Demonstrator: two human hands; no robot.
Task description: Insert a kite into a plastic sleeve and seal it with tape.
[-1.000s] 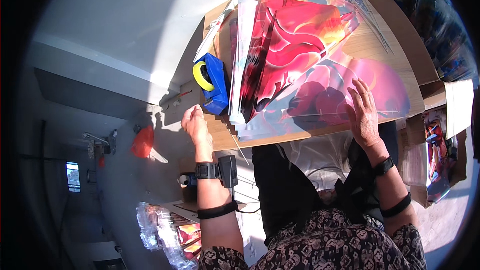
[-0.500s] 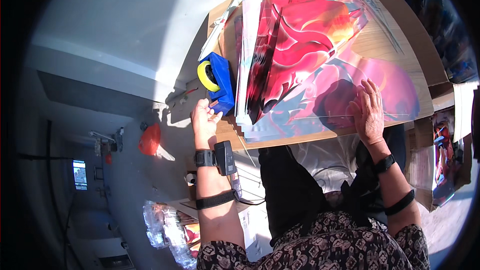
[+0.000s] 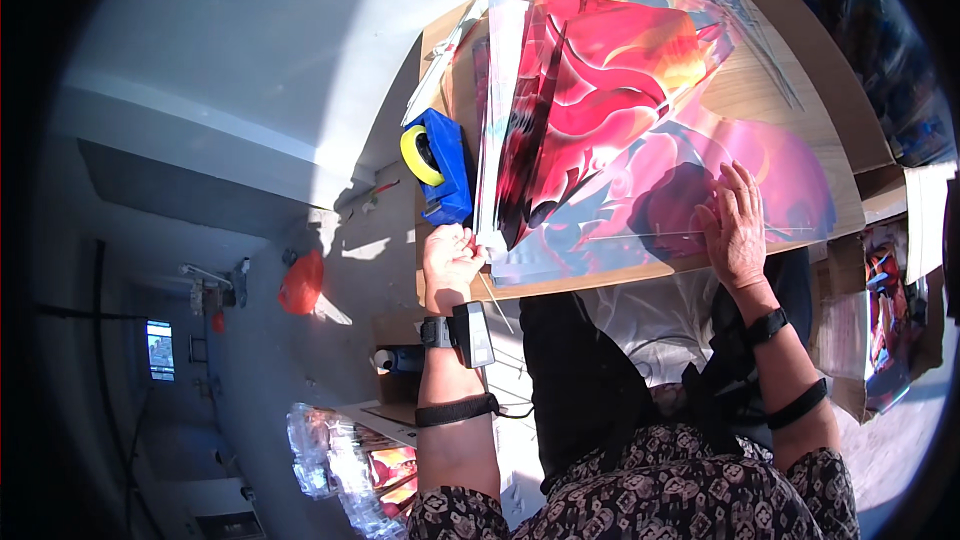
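Note:
My right hand (image 3: 735,230) lies flat with its fingers stretched out on a glossy pink and grey-blue printed sheet (image 3: 800,175) along the near edge of the wooden table. A thin straight rod (image 3: 630,236) seems to run across that sheet. My left hand (image 3: 452,255) is closed, fingers curled together, at the near left corner of the table; whatever they pinch is too small to make out. Just beyond it stands a blue tape dispenser (image 3: 452,165) with a yellow tape roll (image 3: 414,157). Right of the dispenser lies a folded pile of red printed sheets (image 3: 610,75).
White strips (image 3: 445,55) lie along the table's left edge, and thin rods (image 3: 760,45) at its far right. Cardboard boxes (image 3: 838,330) stand to the right. On the floor at left are an orange-red bag (image 3: 301,282) and clear-wrapped packs (image 3: 345,465).
My left hand has moved right and toward me, from beside the tape dispenser to the sheets' near left corner. The right hand stays almost in place.

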